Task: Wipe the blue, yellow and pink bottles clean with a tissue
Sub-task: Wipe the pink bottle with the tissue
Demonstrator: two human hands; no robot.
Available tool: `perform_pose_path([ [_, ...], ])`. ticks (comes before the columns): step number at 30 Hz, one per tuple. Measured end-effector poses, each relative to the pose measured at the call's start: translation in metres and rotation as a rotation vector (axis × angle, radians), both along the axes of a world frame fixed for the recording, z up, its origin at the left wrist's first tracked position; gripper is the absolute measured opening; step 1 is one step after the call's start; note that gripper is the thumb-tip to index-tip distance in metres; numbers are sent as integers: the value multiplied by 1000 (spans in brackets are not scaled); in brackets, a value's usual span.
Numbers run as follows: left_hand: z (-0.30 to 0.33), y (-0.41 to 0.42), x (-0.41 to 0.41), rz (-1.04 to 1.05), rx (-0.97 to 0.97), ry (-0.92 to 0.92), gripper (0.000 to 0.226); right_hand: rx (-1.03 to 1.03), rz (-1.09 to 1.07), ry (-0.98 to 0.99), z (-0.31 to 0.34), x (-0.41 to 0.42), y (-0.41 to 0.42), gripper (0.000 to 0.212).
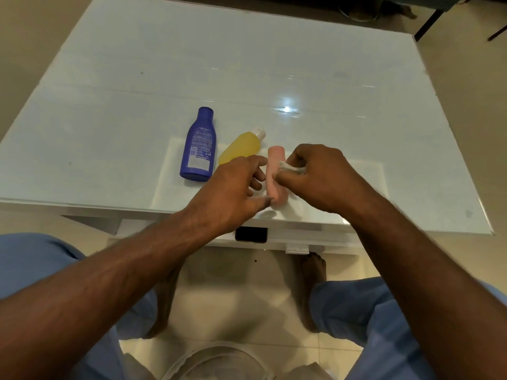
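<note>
Three bottles lie near the front edge of a white glass table [109, 105]. The blue bottle [199, 145] is on the left, its cap pointing away from me. The yellow bottle [242, 146] with a white cap lies beside it, partly behind my left hand. The pink bottle [275, 174] lies between my hands. My left hand [233, 193] holds the pink bottle from the left, with thumb and fingertips on it. My right hand [321, 174] pinches a crumpled white tissue [288, 167] against the pink bottle's right side.
A white sheet [365, 179] lies under the bottles and my hands on the table. A clear round container [214, 363] sits on the floor between my knees. Dark chair legs [428, 23] stand at the far right beyond the table.
</note>
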State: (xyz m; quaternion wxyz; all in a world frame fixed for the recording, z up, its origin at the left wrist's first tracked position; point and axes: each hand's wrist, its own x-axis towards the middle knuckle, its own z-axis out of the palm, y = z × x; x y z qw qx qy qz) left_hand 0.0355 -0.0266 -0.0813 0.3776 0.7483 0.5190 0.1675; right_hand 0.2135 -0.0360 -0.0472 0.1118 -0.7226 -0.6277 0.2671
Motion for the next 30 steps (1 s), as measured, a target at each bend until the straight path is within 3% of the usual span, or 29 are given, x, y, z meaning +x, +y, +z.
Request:
perform_pose_path([
  [6, 1, -3, 1, -56, -6, -98, 83, -106, -54, 0, 5, -4, -2, 46],
  [13, 6, -3, -1, -70, -62, -169, 92, -140, -264, 300, 9, -2, 0, 55],
  [17, 6, -3, -3, -65, -53, -133, 94, -178, -250, 349, 8, -5, 0, 36],
  [22, 8, 0, -6, -46, -80, -141, 86, -246, -290, 594, 8, -4, 3, 15],
  [27, 13, 2, -8, -27, -29, -152, 80, -240, -258, 664, 10, -3, -1, 19],
  [30, 17, 2, -11, -4, 4, -145, 84, -89, -285, 720, 12, 1, -1, 14],
])
